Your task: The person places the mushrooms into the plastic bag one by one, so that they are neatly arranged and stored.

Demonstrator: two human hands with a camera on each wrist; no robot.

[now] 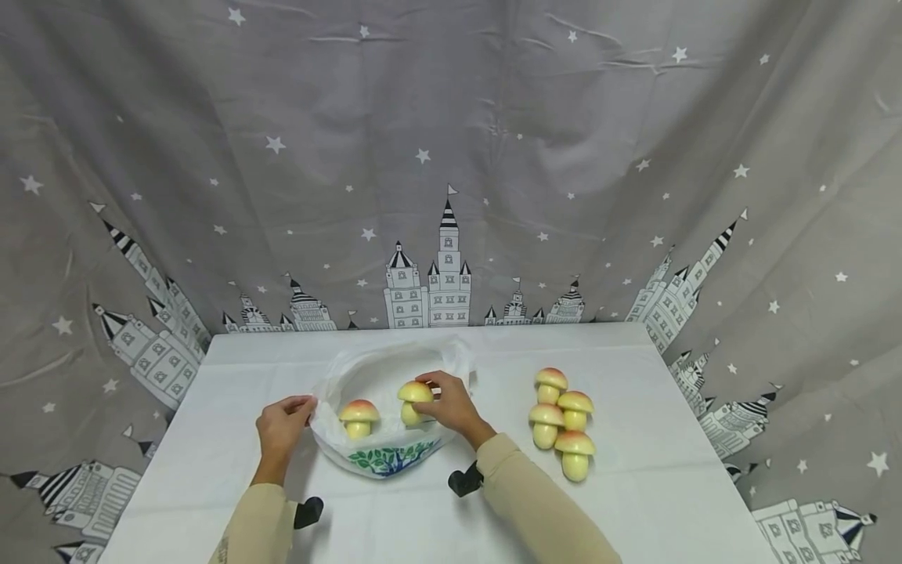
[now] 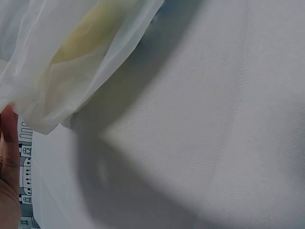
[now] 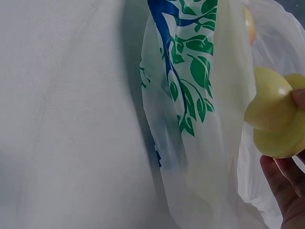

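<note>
A white plastic bag [image 1: 337, 453] with a green-and-blue tree print lies open-mouthed on the table. My left hand [image 1: 280, 429] pinches its left rim between thumb and fingers; the left wrist view shows these fingers [image 2: 8, 152] at the bunched plastic [image 2: 52, 90]. In my right hand [image 1: 451, 403] is a yellow toy mushroom [image 1: 412, 393] with a reddish cap, gripped by its cap inside the bag's mouth. The right wrist view shows that mushroom's pale stem [image 3: 270, 98] close to the bag's front wall [image 3: 224, 143]. Another mushroom [image 1: 358, 419] sits inside the bag on the left.
Several similar mushrooms [image 1: 575, 443] lie clustered on the white tablecloth [image 1: 655, 439], right of the bag. A grey curtain [image 1: 451, 117] with stars and castles hangs behind the table and down both sides. Dark wrist-camera mounts [image 1: 465, 479] project inward below the hands.
</note>
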